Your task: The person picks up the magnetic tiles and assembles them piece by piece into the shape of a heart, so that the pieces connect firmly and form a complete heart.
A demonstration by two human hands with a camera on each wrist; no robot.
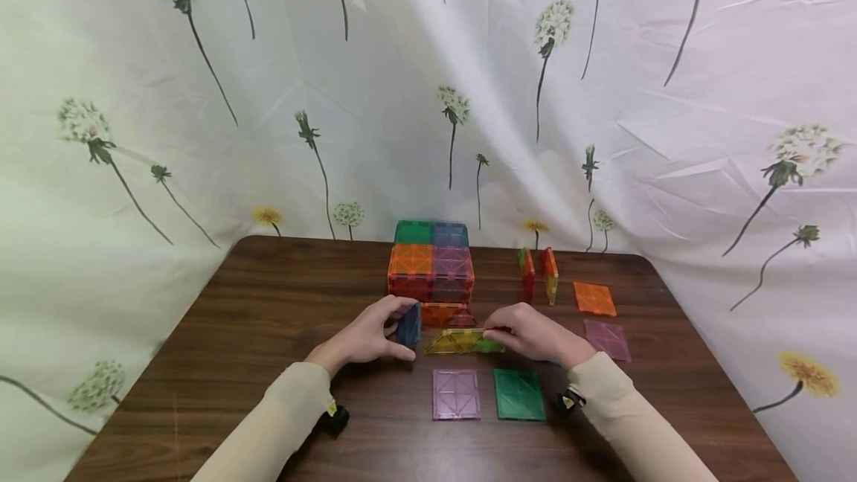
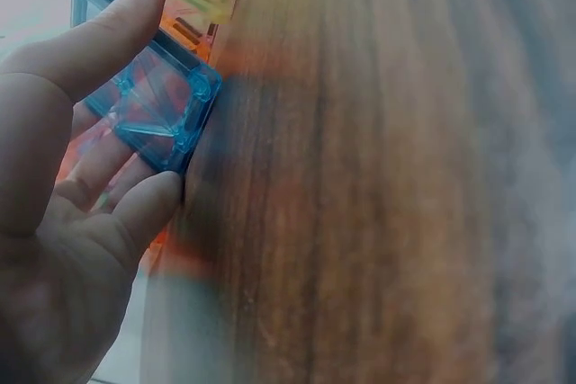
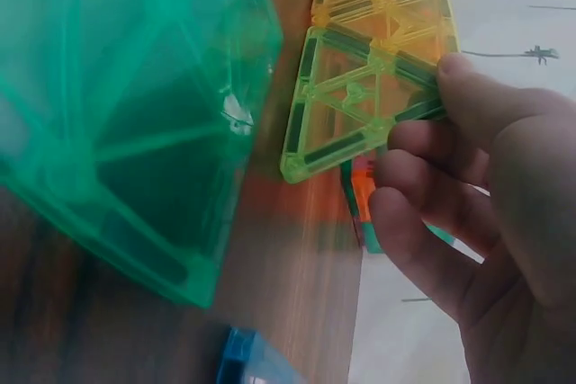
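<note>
On table, blue tile (image 1: 408, 324) upright, yellow tiles (image 1: 462, 341) lengthwise left-right

Wooden table (image 1: 268, 333) bearing seemingly magnetic tiles (image 1: 456, 393)

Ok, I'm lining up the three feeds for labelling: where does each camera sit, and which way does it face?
Head: worn on the head, looking forward and down at the table; both sleeved arms, left hand and right hand show.
Left wrist: at the left wrist, looking along the palm at the blue tile pinched by thumb and fingers.
Right wrist: at the right wrist, facing the yellow-green tile held by the fingertips, the green tile beside it.
Shared: head and left-wrist views both show the blue tile.
</note>
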